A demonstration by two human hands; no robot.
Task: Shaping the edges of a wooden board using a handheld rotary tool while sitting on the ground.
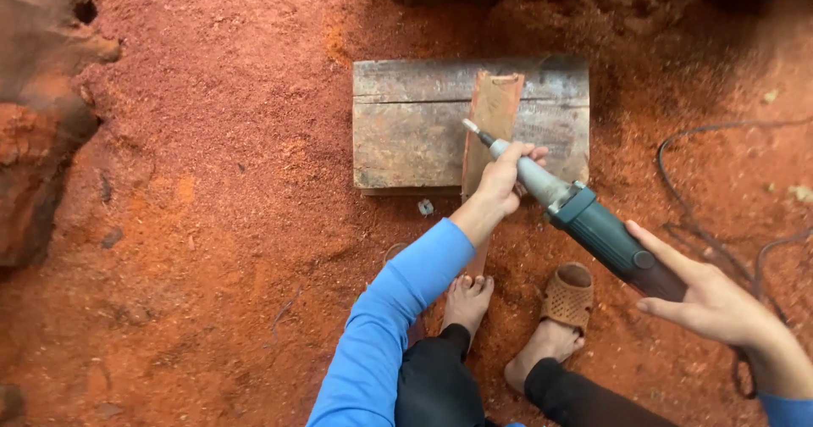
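Ground of red-brown sawdust (212, 224) fills the view from above, heaped loosely everywhere, with rough reddish wood (38, 97) at the left edge and a dark cable (711, 130) looping across the dust at the right. At centre a weathered grey plank block (406, 130) lies flat in the dust, and a narrow reddish strip of wood (493, 109) rests on it lengthwise, its far end on the block and its near end running down toward me. My left hand (501, 181), in a blue sleeve (398, 308), is wrapped around the slim grey neck of a rotary grinder (584, 219), fingers curled tight on the metal just behind the bit. The small pale bit (470, 126) sits at the left edge of the strip, touching it or just above it; I cannot tell which. The tool slants from upper left to lower right, its dark green body passing into my right hand (716, 304), which supports the rear end from below with the palm, the thumb lying along the housing and the fingers partly stretched out rather than fully wrapped around. My bare left foot (467, 296) is set over the near end of the strip, and my right foot wears a brown perforated sandal (569, 296) just beside it. Dark trouser legs (440, 376) show at the bottom edge.
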